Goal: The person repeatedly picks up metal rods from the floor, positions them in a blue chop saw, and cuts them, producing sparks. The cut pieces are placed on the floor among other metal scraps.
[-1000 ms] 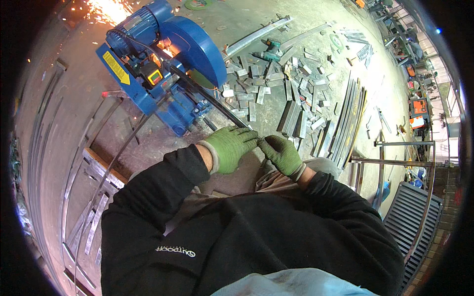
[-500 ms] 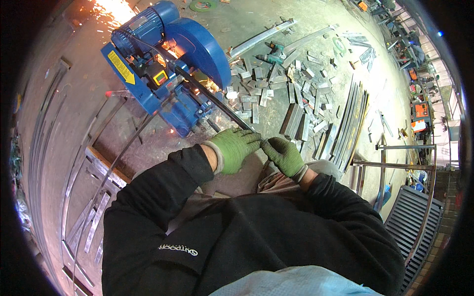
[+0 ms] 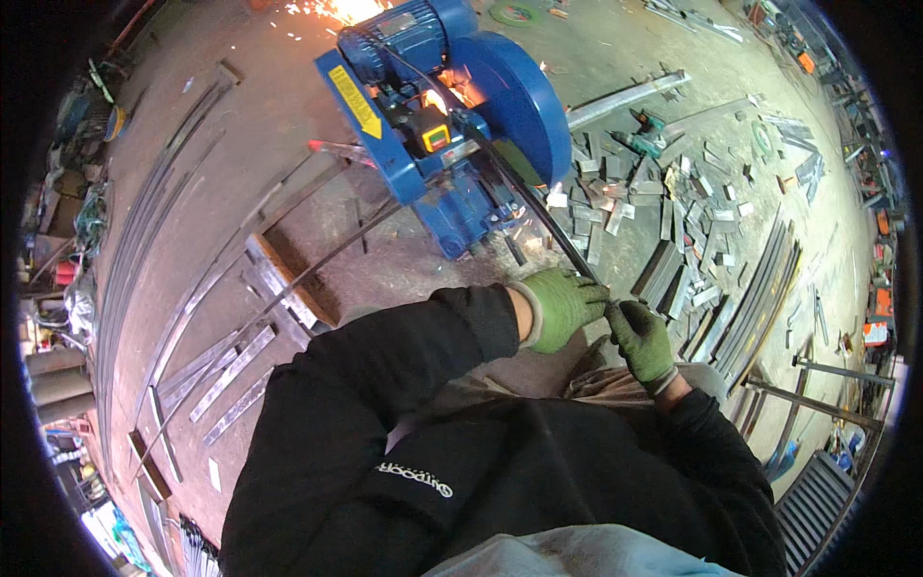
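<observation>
A blue cut-off saw [image 3: 519, 101] stands on the floor ahead of me, throwing bright sparks from its far side. From it a long black lever handle [image 3: 544, 213] slants down toward me. Green-gloved, my left hand [image 3: 561, 310] lies closed over the handle near its lower end. My right hand [image 3: 642, 344], in the same kind of glove, is closed with its fingers at the handle's tip; the grip itself is partly hidden. A long thin metal bar [image 3: 322, 263] runs from the lower left up to the saw's base.
Cut metal pieces [image 3: 663, 197] lie heaped right of the saw, with a green power drill [image 3: 642, 135] among them. Long bars [image 3: 769, 288] are stacked farther right. More long bars [image 3: 135, 231] stretch along the left floor. A metal frame [image 3: 817, 404] stands at the lower right.
My view has swung left, so the saw, handle and both hands appear farther right and a little differently placed. Both hands stay on the handle, and sparks still fly.
</observation>
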`<state>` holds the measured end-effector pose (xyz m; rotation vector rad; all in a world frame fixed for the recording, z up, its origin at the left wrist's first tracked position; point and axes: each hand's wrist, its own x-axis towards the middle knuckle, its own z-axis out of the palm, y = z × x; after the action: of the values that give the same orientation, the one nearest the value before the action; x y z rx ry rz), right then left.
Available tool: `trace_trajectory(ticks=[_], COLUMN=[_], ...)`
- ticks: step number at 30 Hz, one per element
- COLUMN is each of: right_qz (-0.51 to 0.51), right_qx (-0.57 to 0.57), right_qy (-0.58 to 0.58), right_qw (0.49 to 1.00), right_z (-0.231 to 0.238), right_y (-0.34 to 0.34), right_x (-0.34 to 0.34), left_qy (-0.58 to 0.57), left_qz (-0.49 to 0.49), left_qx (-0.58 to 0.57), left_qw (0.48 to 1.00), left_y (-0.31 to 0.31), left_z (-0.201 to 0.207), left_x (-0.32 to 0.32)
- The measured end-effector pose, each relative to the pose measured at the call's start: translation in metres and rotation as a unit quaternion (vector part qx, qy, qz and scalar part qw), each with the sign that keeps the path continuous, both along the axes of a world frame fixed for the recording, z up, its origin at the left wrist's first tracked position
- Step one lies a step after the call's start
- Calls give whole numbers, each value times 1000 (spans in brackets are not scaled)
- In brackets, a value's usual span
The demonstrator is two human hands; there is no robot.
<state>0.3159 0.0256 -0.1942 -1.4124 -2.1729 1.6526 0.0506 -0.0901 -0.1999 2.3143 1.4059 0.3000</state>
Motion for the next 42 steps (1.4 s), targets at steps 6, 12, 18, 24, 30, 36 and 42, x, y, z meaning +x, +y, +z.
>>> trace_trajectory(ticks=[6,12,18,24,30,36,42], right_qz=[9,33,49,48,44,43,49], right_qx=[4,5,13,30,8,20,-13], right_qy=[14,30,4,-2,31,16,5], right_qw=[1000,999,999,998,999,999,999], right_z=[-5,-6,-5,-12,-14,-19,-17], right_y=[2,4,8,9,8,9,10], right_x=[5,5,6,7,9,10,8], left_qy=[11,20,17,21,32,40,38], left_qz=[-8,-19,-21,-6,-18,-18,-6], left_qx=[-15,-21,-20,-25,-45,-56,-77], left_qw=[1000,999,999,999,998,997,996], left_y=[3,5,6,3,6,7,6], left_z=[1,-5,-3,1,7,9,5], left_x=[1,4,2,4,5,5,7])
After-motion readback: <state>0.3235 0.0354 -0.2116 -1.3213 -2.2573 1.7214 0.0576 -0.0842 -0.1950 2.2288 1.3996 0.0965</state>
